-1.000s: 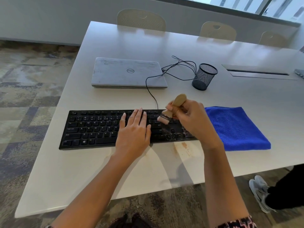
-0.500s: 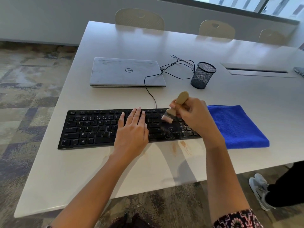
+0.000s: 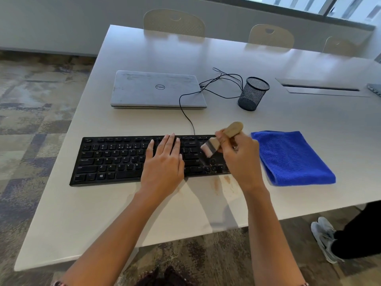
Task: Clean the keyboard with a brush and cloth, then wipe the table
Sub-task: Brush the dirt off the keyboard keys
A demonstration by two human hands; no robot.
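Observation:
A black keyboard (image 3: 115, 159) lies across the near part of the white table (image 3: 206, 58). My left hand (image 3: 164, 162) rests flat on its middle keys, fingers straight. My right hand (image 3: 241, 157) grips a small wooden-handled brush (image 3: 214, 144), whose pale bristles point down-left at the keys on the keyboard's right part. My right hand hides the keyboard's right end. A folded blue cloth (image 3: 292, 157) lies just right of the keyboard. Brownish smears (image 3: 221, 183) mark the table in front of the keyboard.
A closed grey laptop (image 3: 156, 89) lies behind the keyboard, with a black cable (image 3: 185, 112) looping to a black mesh cup (image 3: 252, 93). Pale chairs (image 3: 174, 22) stand along the far edge. Another person's leg and shoe (image 3: 327, 238) stand at the right, beside the table.
The brush has shifted slightly right and toward the far rows of the keyboard's right part. My left hand has stayed flat on the keys.

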